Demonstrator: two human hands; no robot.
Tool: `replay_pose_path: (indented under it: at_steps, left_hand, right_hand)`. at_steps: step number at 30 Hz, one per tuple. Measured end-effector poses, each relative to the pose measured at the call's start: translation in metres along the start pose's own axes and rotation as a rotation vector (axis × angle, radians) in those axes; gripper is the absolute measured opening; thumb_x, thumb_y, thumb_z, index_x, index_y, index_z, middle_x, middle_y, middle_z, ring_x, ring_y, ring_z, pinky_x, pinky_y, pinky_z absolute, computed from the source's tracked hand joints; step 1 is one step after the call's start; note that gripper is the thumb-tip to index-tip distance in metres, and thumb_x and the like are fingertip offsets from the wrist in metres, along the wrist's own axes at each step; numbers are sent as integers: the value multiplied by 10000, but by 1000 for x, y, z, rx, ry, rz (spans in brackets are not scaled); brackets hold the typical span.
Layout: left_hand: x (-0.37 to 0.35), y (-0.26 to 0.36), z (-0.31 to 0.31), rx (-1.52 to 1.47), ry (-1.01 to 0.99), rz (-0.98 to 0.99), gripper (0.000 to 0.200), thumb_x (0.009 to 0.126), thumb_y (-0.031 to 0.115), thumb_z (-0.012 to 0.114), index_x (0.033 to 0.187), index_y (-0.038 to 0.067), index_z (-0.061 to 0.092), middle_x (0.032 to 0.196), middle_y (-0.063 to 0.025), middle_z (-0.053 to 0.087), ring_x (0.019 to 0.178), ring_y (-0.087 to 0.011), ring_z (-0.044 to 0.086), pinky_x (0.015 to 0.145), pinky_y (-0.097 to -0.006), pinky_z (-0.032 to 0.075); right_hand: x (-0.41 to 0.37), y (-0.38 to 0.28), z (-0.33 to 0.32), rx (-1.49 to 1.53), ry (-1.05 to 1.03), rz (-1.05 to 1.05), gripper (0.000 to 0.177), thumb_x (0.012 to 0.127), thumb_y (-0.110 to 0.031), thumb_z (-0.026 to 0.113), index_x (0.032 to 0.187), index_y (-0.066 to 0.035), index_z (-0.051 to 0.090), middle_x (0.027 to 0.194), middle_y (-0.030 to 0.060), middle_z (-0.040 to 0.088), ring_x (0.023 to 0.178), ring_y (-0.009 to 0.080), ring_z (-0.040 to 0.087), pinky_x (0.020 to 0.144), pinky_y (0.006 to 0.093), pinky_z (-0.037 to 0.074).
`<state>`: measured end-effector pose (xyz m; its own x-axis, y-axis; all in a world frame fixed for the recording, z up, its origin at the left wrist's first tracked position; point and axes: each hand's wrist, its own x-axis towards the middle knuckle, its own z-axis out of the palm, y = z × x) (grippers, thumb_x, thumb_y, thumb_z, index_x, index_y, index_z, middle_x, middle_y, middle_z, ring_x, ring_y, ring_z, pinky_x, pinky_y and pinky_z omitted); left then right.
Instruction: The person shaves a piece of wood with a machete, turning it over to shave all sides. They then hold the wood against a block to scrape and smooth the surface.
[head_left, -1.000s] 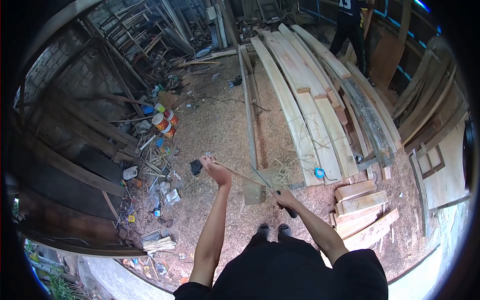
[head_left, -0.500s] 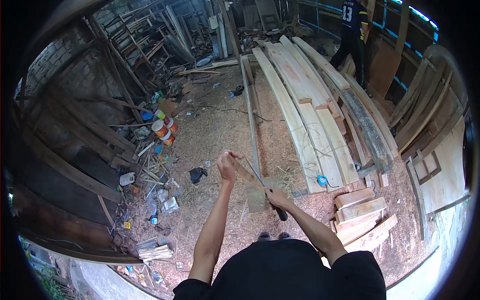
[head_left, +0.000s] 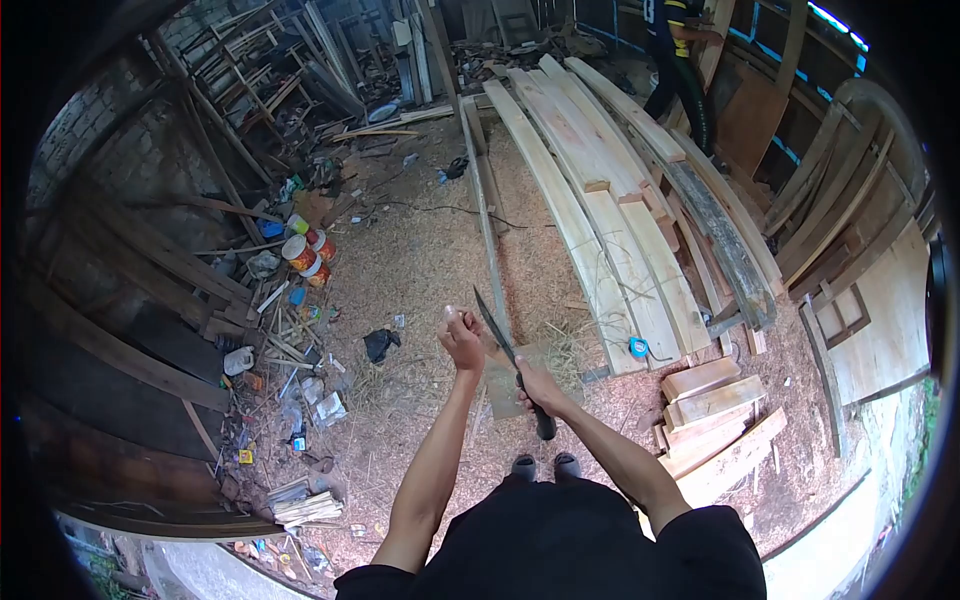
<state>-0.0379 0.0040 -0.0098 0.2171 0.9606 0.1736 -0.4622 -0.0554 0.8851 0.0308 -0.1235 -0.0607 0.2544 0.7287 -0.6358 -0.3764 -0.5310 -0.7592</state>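
Observation:
My right hand [head_left: 540,386] is closed round the dark handle of a long-bladed knife [head_left: 494,322], its blade pointing up and away to the left. Fingers curled, my left hand [head_left: 463,342] is beside the blade. A thin brown strip [head_left: 491,347] shows between the two hands, with its left end at my left fingers and much of it hidden behind the blade and hands. Below the hands a flat board [head_left: 510,392] lies on the ground.
Long planks [head_left: 572,200] lie ahead on the right, with a blue tape measure [head_left: 638,347] on their near end. Short wood blocks [head_left: 712,400] are stacked nearer. Paint buckets [head_left: 299,252] and litter lie left. A person [head_left: 680,70] stands at the back right.
The knife blade has turned more upright and my right hand has shifted slightly left. The strip shows less than before. The person at the back has an arm out to a board.

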Motion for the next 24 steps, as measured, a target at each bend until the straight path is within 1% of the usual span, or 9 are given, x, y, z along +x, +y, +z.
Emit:
replay_pose_path:
  at_steps: [7, 10, 12, 13, 19, 21, 22, 23, 24]
  left_hand:
    - [0, -2, 10, 85, 86, 13, 445, 922, 367, 348, 603, 60, 393, 534, 15, 358, 451, -64, 321, 414, -206, 237]
    - [1, -5, 12, 61, 122, 23, 445, 922, 369, 349, 602, 62, 385, 536, 19, 358, 456, -61, 321, 415, -207, 233]
    - [1, -2, 6, 60, 108, 44, 440, 922, 366, 347, 606, 62, 384, 537, 18, 356, 458, -64, 320, 416, -209, 234]
    - [1, -1, 4, 63, 99, 61, 436, 923, 364, 346, 610, 62, 383, 537, 18, 354, 461, -66, 318, 417, -212, 234]
    - [-3, 5, 6, 21, 151, 17, 444, 924, 343, 334, 573, 72, 362, 514, 25, 330, 454, -68, 316, 416, -218, 235]
    - [0, -15, -2, 226, 202, 131, 449, 925, 344, 330, 565, 77, 351, 510, 28, 324, 453, -68, 313, 416, -219, 233]
    - [2, -16, 0, 429, 255, 247, 454, 926, 344, 326, 556, 83, 340, 505, 30, 318, 451, -67, 310, 415, -220, 231]
    - [4, -16, 0, 425, 254, 254, 454, 926, 344, 326, 556, 83, 340, 505, 30, 318, 451, -67, 310, 415, -220, 231]
    - [1, -7, 2, 268, 197, 143, 454, 927, 348, 323, 557, 86, 338, 505, 30, 316, 451, -68, 307, 415, -222, 231]
  right_hand:
    - [-13, -13, 11, -18, 173, -266, 530, 884, -496, 344, 669, -25, 456, 481, 56, 444, 353, 144, 444, 321, 309, 360]
    - [-6, 4, 5, 25, 168, -280, 499, 881, -515, 347, 679, -66, 429, 482, 20, 419, 343, 114, 383, 325, 265, 324]
    - [-3, 5, -2, 38, -20, 53, 488, 881, -511, 350, 684, -72, 428, 476, 16, 411, 338, 113, 377, 324, 263, 318]
    - [-3, -2, -3, 35, -22, 52, 488, 881, -511, 350, 684, -72, 428, 476, 16, 411, 338, 113, 377, 324, 263, 318]
    - [-20, -24, 7, 211, 127, -254, 514, 864, -553, 345, 683, -79, 428, 474, 5, 400, 336, 106, 369, 328, 264, 320]
    - [-20, -10, 7, 188, 116, -195, 519, 859, -563, 343, 692, -80, 432, 474, 3, 401, 341, 103, 369, 332, 259, 319]
    - [-16, -5, 3, 121, 11, -2, 522, 858, -566, 340, 693, -80, 432, 474, 1, 401, 345, 102, 368, 336, 257, 319]
    - [-11, -1, -1, 53, -94, 191, 525, 858, -569, 337, 693, -80, 432, 474, -1, 401, 349, 100, 368, 340, 255, 319]
    - [-16, -8, -3, -55, -41, 135, 527, 858, -571, 330, 685, -84, 431, 474, -6, 399, 354, 96, 367, 352, 256, 320]
